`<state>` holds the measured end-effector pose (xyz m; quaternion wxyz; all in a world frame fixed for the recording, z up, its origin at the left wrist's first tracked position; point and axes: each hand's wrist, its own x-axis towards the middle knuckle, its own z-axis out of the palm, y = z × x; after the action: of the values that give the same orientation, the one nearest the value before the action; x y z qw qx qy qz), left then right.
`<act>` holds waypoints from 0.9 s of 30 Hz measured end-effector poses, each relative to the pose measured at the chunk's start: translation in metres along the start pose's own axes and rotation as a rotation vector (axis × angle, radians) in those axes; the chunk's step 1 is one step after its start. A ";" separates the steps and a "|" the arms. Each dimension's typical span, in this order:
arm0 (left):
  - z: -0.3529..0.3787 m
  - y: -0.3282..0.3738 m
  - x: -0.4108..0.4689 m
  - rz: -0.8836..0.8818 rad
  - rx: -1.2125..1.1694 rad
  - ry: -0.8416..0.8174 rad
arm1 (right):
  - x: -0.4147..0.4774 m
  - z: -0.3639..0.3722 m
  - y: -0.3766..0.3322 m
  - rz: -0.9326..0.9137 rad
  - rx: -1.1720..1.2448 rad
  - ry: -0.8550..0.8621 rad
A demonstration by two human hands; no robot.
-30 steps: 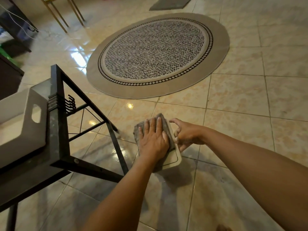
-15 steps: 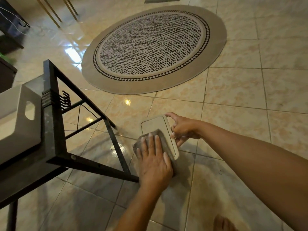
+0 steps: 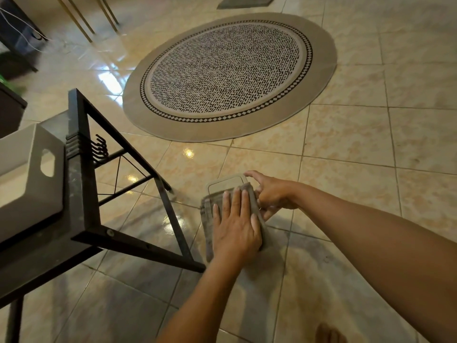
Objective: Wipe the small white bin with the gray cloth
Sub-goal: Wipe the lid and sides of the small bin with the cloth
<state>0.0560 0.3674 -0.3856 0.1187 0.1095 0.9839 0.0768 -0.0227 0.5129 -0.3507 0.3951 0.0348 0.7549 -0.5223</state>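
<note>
The left hand (image 3: 236,226) lies flat with its fingers (image 3: 235,199) spread and extended, palm pressing the gray cloth (image 3: 207,219) down onto the small white bin (image 3: 226,183); it clamps nothing, it only bears down. The right hand (image 3: 272,194) curls its fingers around the bin's right edge, thumb and forefinger pinching the rim to steady it, so it is closed on the bin. The bin appears to be turned with a flat recessed face upward, resting on the tiled floor (image 3: 346,149) just right of the black metal frame (image 3: 81,184), and only its far end shows beyond the cloth

By its look the bin is thin moulded plastic: light, stiff enough to take pressure, and likely to skate on the glossy tile if pushed without a brace. The rim on the long sides is probably the best place to hold it, as the right hand does now. The cloth is soft and folded thick, so it should follow the recessed panel and rounded corners under a flat palm, though it may bunch at its left edge

Beyond lie a round patterned rug (image 3: 230,73) and, on the frame, a larger white container (image 3: 29,174), well apart from the work
</note>
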 end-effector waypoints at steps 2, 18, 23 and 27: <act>-0.008 -0.003 0.025 0.065 0.004 0.006 | -0.002 -0.002 0.002 -0.001 0.012 0.011; 0.000 -0.009 0.027 -0.089 -0.021 0.062 | -0.001 0.001 0.003 -0.027 0.061 0.028; 0.000 -0.012 0.005 -0.140 -0.011 0.064 | 0.002 0.001 0.002 -0.029 0.033 0.028; -0.002 -0.001 0.019 0.022 -0.013 0.036 | 0.003 0.000 0.004 -0.028 0.035 0.008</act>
<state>0.0374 0.3710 -0.3880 0.1006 0.1184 0.9841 0.0862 -0.0231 0.5136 -0.3559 0.3840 0.0334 0.7477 -0.5407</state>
